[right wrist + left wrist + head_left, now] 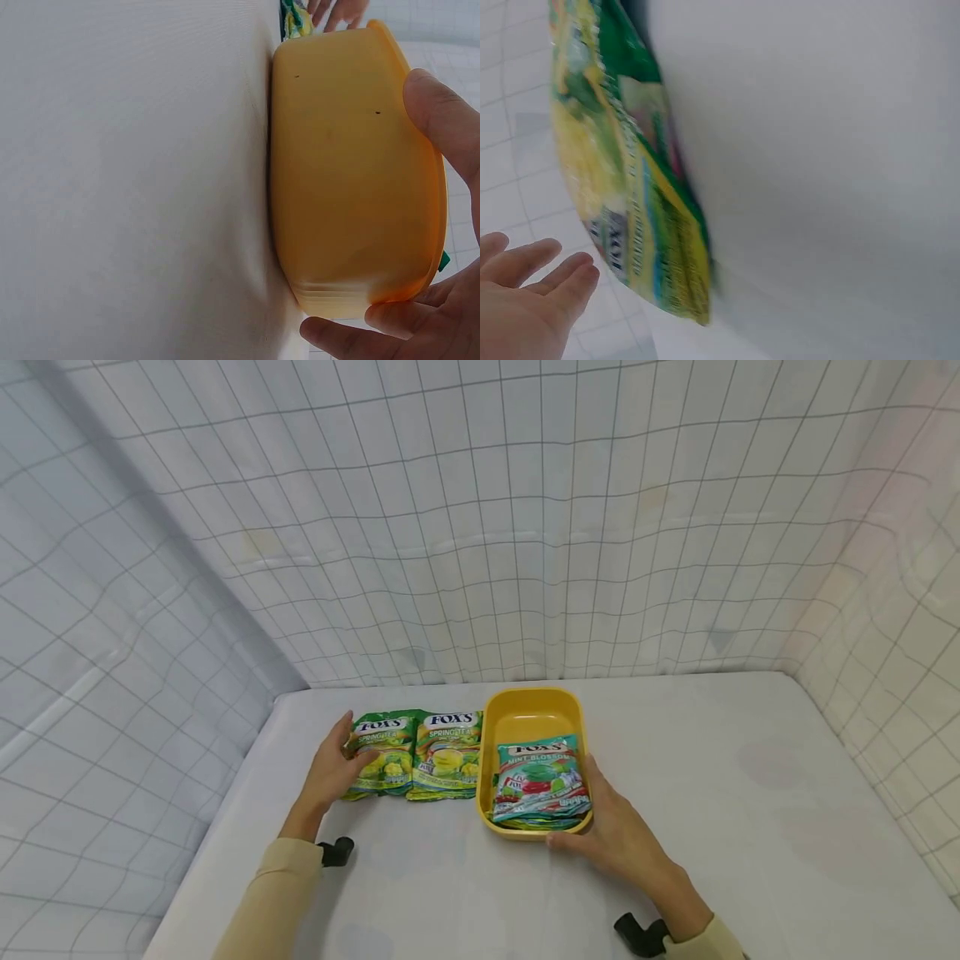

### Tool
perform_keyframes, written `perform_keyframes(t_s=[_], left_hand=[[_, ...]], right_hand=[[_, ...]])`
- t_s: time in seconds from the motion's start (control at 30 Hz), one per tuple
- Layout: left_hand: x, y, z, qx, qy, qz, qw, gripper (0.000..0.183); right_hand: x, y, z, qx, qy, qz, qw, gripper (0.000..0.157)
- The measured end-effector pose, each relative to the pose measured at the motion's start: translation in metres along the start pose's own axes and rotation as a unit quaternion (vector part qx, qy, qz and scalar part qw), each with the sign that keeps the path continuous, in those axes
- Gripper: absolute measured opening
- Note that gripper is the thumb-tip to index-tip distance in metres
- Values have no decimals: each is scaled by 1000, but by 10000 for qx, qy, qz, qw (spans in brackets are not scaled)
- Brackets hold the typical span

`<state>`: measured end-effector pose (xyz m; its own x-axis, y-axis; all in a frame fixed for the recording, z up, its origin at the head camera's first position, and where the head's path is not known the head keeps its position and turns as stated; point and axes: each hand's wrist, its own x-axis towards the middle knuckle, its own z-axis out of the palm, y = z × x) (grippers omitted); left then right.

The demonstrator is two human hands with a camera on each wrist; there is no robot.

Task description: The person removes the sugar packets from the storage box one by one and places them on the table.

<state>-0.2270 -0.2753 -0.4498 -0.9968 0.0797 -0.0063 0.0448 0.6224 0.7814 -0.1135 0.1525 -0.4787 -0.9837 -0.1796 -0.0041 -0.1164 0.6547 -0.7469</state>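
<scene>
Spread beneath everything, a white tabletop (465, 893). Near its middle, a yellow tray (529, 693), long axis near to far. Just left of it, side by side, a right-hand green packet (447, 760) and a left-hand green packet (392, 750), likewise running near to far. Around the tray's near right corner, the right hand (621, 831), gripping between thumb and fingers. At the left-hand packet's left edge, the left hand (332, 770), much the closer hand: packet immediately rightward, fingers extended, thumb apart over its face, no grip evident. Inside the tray's near half, a teal packet (540, 781).
</scene>
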Motion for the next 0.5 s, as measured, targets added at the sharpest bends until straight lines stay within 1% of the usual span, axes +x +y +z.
perform_keyframes(t_s=[0.1,0.23,0.5], left_hand=[[-3,7,1,-461,3,187,9988,87],[-7,17,7,-892,-64,243,9957,84],[-13,36,18,-1246,-24,328,9917,77]], right_hand=[[0,1,1,-5,-22,11,10000,133],[0,1,1,-34,-42,21,10000,133],[0,1,1,-40,-29,19,10000,134]])
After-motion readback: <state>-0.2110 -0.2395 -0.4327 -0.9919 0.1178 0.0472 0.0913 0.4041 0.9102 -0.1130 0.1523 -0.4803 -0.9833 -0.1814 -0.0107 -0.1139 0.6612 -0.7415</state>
